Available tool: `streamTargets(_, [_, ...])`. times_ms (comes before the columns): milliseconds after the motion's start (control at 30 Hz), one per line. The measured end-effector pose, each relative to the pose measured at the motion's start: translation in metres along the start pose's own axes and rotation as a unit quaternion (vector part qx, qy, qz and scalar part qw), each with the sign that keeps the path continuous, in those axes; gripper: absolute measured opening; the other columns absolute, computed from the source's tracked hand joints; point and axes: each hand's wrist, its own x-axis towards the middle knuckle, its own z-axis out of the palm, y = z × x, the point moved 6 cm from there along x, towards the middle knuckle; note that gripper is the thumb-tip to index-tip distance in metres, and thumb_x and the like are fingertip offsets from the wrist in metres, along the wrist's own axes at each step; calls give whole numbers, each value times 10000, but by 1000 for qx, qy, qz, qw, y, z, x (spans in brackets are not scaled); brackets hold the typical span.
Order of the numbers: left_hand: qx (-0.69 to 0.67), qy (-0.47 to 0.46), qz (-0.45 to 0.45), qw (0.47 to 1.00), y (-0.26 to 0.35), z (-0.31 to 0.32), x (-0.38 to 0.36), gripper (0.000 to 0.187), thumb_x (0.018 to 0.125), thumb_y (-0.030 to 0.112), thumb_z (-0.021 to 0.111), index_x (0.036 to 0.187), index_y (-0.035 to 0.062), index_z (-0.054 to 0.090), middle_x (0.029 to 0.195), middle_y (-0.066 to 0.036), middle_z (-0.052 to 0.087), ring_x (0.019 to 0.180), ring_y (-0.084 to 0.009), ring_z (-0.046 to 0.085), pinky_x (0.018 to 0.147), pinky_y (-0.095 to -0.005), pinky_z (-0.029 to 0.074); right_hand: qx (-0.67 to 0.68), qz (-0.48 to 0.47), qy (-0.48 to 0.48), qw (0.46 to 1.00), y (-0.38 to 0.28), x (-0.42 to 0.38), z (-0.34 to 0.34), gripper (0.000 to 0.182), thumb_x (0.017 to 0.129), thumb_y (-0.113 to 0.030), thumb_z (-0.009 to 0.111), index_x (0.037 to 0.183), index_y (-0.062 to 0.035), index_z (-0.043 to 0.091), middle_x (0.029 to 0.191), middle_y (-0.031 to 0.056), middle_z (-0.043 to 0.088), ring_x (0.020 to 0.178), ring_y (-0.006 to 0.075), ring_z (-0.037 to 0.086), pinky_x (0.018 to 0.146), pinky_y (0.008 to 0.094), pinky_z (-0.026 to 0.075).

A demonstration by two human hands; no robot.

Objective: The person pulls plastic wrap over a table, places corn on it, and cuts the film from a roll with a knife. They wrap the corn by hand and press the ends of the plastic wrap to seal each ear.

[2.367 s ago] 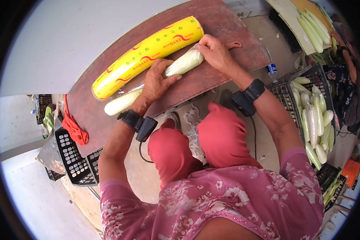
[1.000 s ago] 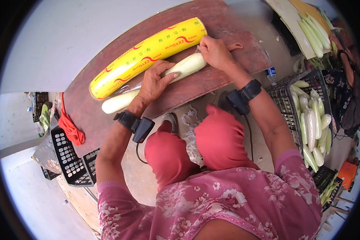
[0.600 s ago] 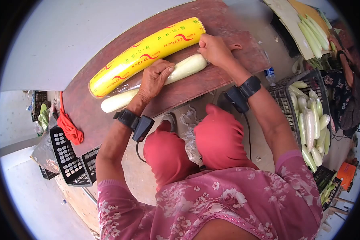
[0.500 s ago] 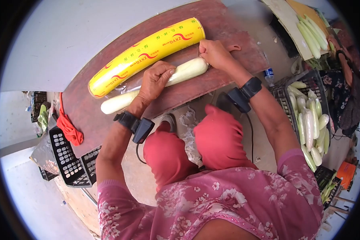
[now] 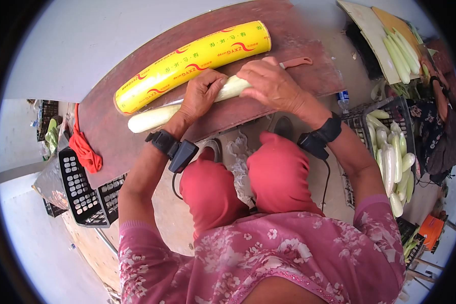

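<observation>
The right hand (image 5: 272, 86) now covers the gourd's (image 5: 230, 89) right end instead of sitting beyond it, fingers part-curled around it. The left hand (image 5: 203, 91), nearly closed, grips farther left. The gourd lies between the roll (image 5: 192, 68) and the worktop's (image 5: 111, 137) near edge.

My yellow film roll (image 5: 192, 66) shines, all glossy plastic! This pale vegetable (image 5: 233, 89) looks smooth; my tabletop (image 5: 119, 142), matt and scuffed.

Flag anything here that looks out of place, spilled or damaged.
A crumpled whitish heap lies loose on the floor between the shoes, looking like litter; I can't tell what it is. No spill or damage is apparent.
</observation>
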Motion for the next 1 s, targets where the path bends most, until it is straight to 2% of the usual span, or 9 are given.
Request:
streamTargets(200, [-2,12,-9,1000,-11,1,1,172,958,138,589,998,6,691,871,-138,650,805,-267,631,755,-342,493,-86,30,-57,994,7,-5,32,682,673,-312,817,1228,-71,501,1200,44,510,1145,215,493,944,417,344])
streamTargets(300, [2,7,-24,1000,-14,0,-1,177,963,132,576,1019,11,691,905,-146,669,825,-272,641,774,-338,499,-91,64,-92,990,15,0,39,630,689,-319,818,1194,-88,519,1139,37,517,1080,219,503,909,410,344])
streamTargets(400, [-4,7,-82,997,-19,-3,-2,206,993,123,542,1120,9,657,955,-106,684,870,-185,625,826,-296,489,-110,82,-131,982,18,5,44,580,715,-321,809,1174,-99,533,1103,37,524,1044,224,505,881,412,340])
streamTargets(500, [12,-6,-70,997,-9,-15,-4,218,994,107,534,1162,13,636,1022,-117,698,930,-192,640,863,-307,494,-101,101,-174,974,19,8,45,641,735,-312,785,1268,-73,521,1160,49,532,1098,232,494,906,411,323])
streamTargets(600, [81,0,20,996,13,-41,-17,238,981,117,566,1187,11,621,1035,-132,699,960,-215,655,868,-326,501,-89,115,-198,969,20,10,45,613,753,-301,775,1262,-68,525,1154,63,540,1106,235,491,912,415,318])
streamTargets(700, [105,54,-21,993,9,-81,-47,273,964,145,607,1196,2,607,1039,-149,691,978,-253,665,865,-340,506,-90,122,-207,967,21,10,46,594,767,-293,766,1259,-64,525,1159,70,542,1111,241,489,922,413,313])
streamTargets(833, [308,-2,23,951,-3,-105,-89,414,852,292,742,1136,16,620,1107,-147,636,1053,-330,605,933,-418,471,-95,98,-164,977,21,9,45,532,769,-300,776,1198,-81,548,1099,54,548,1074,242,500,889,425,319])
streamTargets(867, [311,-40,17,949,-10,-103,-98,507,780,337,780,1152,38,610,1149,-136,610,1102,-346,562,978,-438,434,-98,98,-165,976,22,9,45,536,771,-302,775,1203,-81,547,1097,55,548,1072,242,499,888,426,318])
streamTargets(1000, [344,-36,23,938,-8,-99,-103,581,741,316,790,1209,47,575,1186,-124,591,1142,-331,535,996,-426,412,-110,84,-150,979,20,10,44,555,778,-315,771,1226,-87,535,1087,53,547,1059,242,497,883,429,316])
